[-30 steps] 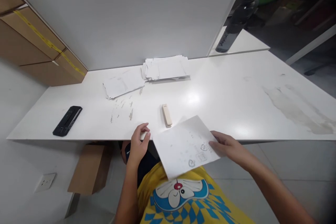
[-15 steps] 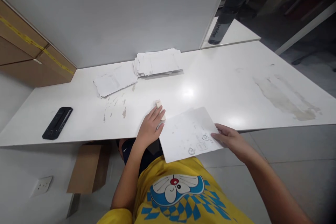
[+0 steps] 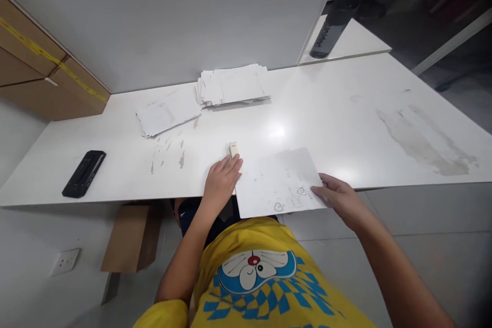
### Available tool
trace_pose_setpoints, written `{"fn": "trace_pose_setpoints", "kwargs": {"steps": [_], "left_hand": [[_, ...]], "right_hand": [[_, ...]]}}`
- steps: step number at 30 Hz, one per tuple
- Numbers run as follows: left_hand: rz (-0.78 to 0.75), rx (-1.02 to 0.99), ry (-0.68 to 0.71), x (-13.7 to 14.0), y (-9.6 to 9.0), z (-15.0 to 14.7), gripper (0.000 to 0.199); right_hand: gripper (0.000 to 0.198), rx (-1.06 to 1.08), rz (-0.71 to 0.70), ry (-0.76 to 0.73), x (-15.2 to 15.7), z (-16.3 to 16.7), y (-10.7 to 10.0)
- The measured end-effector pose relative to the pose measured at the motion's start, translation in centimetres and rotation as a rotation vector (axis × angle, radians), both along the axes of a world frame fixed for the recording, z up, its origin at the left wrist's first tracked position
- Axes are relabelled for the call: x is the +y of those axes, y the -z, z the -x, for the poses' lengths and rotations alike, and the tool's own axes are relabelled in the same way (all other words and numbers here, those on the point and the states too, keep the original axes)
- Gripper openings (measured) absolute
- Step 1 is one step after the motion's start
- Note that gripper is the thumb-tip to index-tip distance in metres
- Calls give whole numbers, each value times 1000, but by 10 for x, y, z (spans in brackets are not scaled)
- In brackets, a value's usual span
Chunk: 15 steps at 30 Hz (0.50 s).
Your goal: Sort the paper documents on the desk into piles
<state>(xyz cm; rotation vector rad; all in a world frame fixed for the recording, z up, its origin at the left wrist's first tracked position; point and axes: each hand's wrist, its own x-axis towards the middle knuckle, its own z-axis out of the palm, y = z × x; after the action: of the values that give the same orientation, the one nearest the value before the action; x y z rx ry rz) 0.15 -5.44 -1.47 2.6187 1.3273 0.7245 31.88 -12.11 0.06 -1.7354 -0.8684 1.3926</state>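
My right hand (image 3: 338,201) pinches the near right corner of a white sheet of paper (image 3: 279,180) with faint pencil marks; the sheet lies at the front edge of the white table (image 3: 346,128) and overhangs it. My left hand (image 3: 221,182) rests over the near end of a small cream stapler (image 3: 232,149), just left of the sheet; only the stapler's far end shows. Whether the fingers grip it is not clear.
Two stacks of white papers, a larger stack (image 3: 232,85) and a smaller stack (image 3: 165,114), lie at the back near the wall. A black device (image 3: 83,173) sits at the left. A dark bottle (image 3: 338,13) stands on a further table. A cardboard box (image 3: 130,238) sits beneath the table.
My left hand moved from the table edge onto the stapler. My right hand brought the sheet up and laid it flatter on the table.
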Motion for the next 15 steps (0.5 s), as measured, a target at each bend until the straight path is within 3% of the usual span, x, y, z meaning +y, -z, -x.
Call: {"fn": "trace_pose_setpoints", "kwargs": {"steps": [5, 15], "left_hand": [[-52, 61, -38, -6, 9, -6, 42], [-64, 77, -68, -15, -9, -9, 44]], "right_hand": [[47, -56, -48, -4, 12, -9, 12], [38, -219, -194, 8, 27, -18, 3]]}}
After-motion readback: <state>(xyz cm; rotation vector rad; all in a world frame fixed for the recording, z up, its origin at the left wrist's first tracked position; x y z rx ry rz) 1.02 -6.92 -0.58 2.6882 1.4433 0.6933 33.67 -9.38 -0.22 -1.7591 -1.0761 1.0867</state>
